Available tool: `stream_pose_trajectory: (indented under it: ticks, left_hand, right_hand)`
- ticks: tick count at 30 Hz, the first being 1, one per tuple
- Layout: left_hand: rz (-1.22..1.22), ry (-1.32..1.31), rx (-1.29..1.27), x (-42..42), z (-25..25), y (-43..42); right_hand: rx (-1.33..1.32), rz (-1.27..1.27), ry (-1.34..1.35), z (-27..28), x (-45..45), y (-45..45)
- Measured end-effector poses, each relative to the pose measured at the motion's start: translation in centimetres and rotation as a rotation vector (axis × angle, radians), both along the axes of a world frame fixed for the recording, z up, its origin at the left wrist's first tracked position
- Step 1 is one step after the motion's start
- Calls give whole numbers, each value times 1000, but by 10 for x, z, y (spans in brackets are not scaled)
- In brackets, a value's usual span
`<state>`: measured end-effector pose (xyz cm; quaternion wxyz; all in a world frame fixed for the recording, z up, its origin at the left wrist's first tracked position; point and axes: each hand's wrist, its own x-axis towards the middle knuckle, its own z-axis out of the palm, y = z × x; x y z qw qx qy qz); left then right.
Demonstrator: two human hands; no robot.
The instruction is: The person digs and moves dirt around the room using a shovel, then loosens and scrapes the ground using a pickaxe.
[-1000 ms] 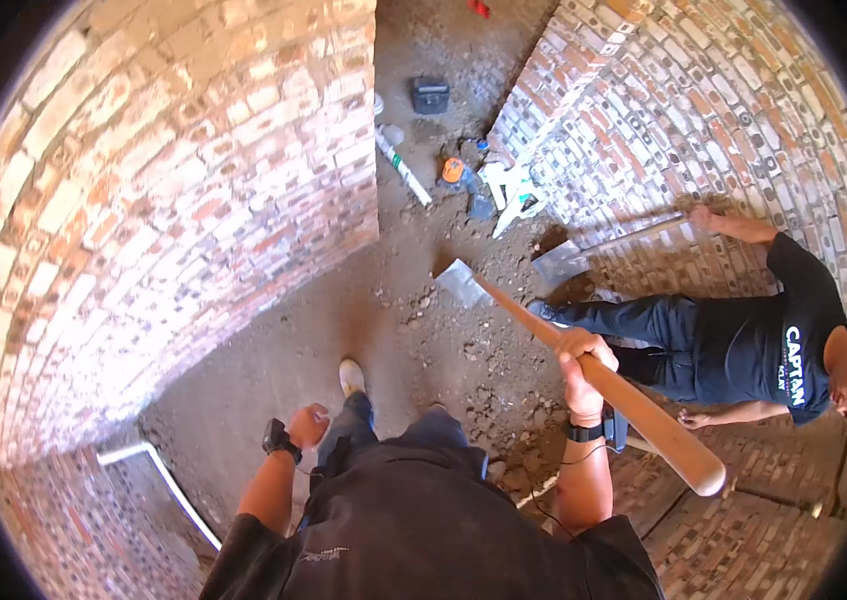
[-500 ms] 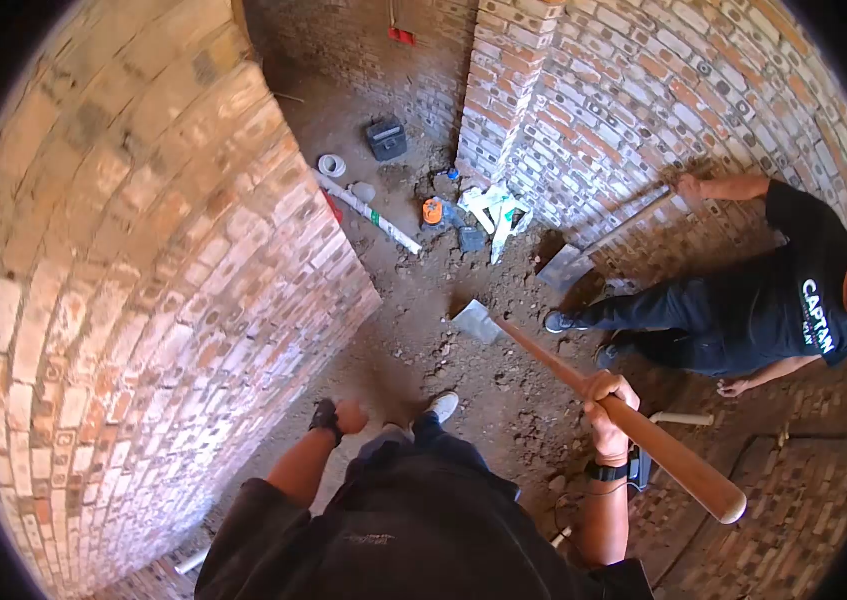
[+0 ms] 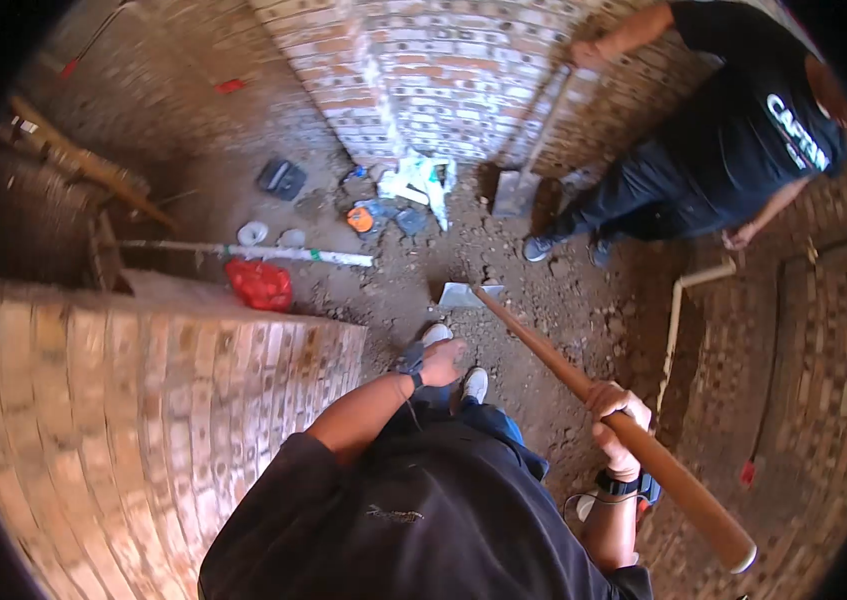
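Note:
My right hand (image 3: 615, 420) is wrapped round the wooden handle of a shovel (image 3: 553, 357). The handle slants from its rounded end near my right forearm down to the metal blade (image 3: 461, 296), which rests on the dirt floor ahead of my shoes. In front of my body, above my feet, my left hand (image 3: 441, 362) hangs with nothing in it, its fingers loosely apart and clear of the shovel.
At the right a co-worker (image 3: 713, 150) holds another shovel (image 3: 518, 190) by the wall. A low brick wall (image 3: 173, 370) is at my left. A red bag (image 3: 260, 285), a long white pipe (image 3: 243, 250), a dark toolbox (image 3: 281, 178) and white plastic sacks (image 3: 418, 180) lie ahead.
My view has swung leftward, bringing the red bag into sight. My left hand has come forward, in front of my body. My right hand still grips the shovel, whose blade stays low.

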<state>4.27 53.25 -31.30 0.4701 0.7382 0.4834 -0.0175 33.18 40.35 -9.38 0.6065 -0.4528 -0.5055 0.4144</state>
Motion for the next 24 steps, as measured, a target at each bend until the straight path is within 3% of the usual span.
stream_pose_trajectory:
  ticks: [2, 3, 5, 9, 10, 16, 18, 20, 24]
  left_hand:
    - [-191, -88, 238, 24, -17, 13]
    - [-226, -97, 222, 36, -22, 19]
    - [-368, -201, 420, 57, -21, 40]
    - [-637, -262, 223, 77, -6, 73]
    - [-692, -306, 216, 79, -15, 74]
    - [-745, -405, 302, 82, -57, 84]
    - [-968, -347, 274, 87, -65, 90]
    - [-879, -492, 413, 75, -51, 89]
    - [-778, -675, 393, 67, -19, 78]
  right_hand:
    - [-35, -26, -55, 4, -11, -8]
    - [-80, -73, -106, 4, -18, -15]
    - [-131, -264, -99, 14, -45, -23]
    - [-115, -741, 22, 21, -98, -38]
    - [-48, -765, 119, 34, -112, -27]
    - [-153, -731, 5, 44, -149, 0]
    - [-188, -707, -65, 50, -152, 0]
    - [-211, -668, -45, 60, -153, -4]
    - [-34, -931, 114, 92, -155, -25]
